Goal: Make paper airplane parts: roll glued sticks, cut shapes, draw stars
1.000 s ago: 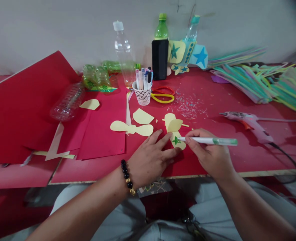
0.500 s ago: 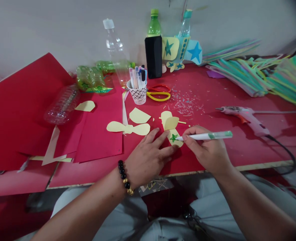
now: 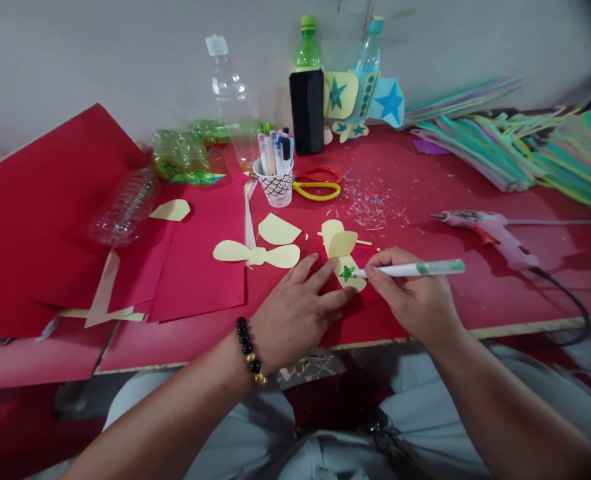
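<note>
My right hand (image 3: 415, 297) is closed around a white marker pen with green ends (image 3: 400, 269). Its tip meets a small green star (image 3: 347, 273) drawn on a pale yellow paper cutout (image 3: 333, 235), which has a flap standing up in its middle. With fingers spread flat, my left hand (image 3: 305, 310) presses on the lower edge of that cutout. Just left of it lies a yellow propeller-shaped paper (image 3: 258, 255), and behind that a yellow paper scrap (image 3: 278, 230).
A paper cup of pens (image 3: 275, 190), scissors (image 3: 318, 191) and a leaning black phone (image 3: 306, 113) stand behind. At right lie a glue gun (image 3: 485, 230) and striped sticks (image 3: 505, 153). Red sheets (image 3: 200, 260) and a clear bottle piece (image 3: 124, 207) are at left.
The marker tip has shifted very slightly to the right along the star. My left hand stays in place on the paper.
</note>
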Motion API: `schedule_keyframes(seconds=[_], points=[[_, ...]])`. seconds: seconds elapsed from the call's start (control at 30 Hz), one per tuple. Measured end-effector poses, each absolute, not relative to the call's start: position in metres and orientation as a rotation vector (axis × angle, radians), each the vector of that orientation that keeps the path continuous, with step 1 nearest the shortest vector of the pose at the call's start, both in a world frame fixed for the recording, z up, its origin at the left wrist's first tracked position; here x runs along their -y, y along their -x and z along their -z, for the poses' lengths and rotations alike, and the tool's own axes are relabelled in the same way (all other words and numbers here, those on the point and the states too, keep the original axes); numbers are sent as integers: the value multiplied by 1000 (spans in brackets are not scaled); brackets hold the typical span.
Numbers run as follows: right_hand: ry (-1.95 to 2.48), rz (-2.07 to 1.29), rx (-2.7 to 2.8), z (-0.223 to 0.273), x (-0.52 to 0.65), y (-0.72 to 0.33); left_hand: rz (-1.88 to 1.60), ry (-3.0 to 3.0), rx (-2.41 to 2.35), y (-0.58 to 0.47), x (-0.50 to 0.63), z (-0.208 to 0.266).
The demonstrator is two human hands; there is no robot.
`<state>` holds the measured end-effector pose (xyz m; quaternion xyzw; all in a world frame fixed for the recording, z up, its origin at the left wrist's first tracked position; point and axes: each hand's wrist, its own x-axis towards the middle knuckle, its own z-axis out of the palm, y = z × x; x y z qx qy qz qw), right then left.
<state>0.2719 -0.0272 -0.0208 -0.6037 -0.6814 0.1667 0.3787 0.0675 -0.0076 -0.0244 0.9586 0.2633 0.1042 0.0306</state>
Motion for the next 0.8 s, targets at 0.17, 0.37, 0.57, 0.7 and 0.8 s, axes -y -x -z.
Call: schedule_keyframes(seconds=[0.17,0.37,0.57,0.7,0.8], points=[[1528,-426,1727,21,27,-273,-315,-2946,-812,-68,8,24],[1535,-419,1748,19,28,-274,-329,-2935,-847,-67,8,24],[1502,-449,1737,20,27,-274,-328,-2914,-842,-66,8,25],[1503,-449,1749,21,27,-274,-309,-2914,-844,-66,8,25],[1509,-428,1738,19,27,-274,-296,-2917,-843,-67,8,24]])
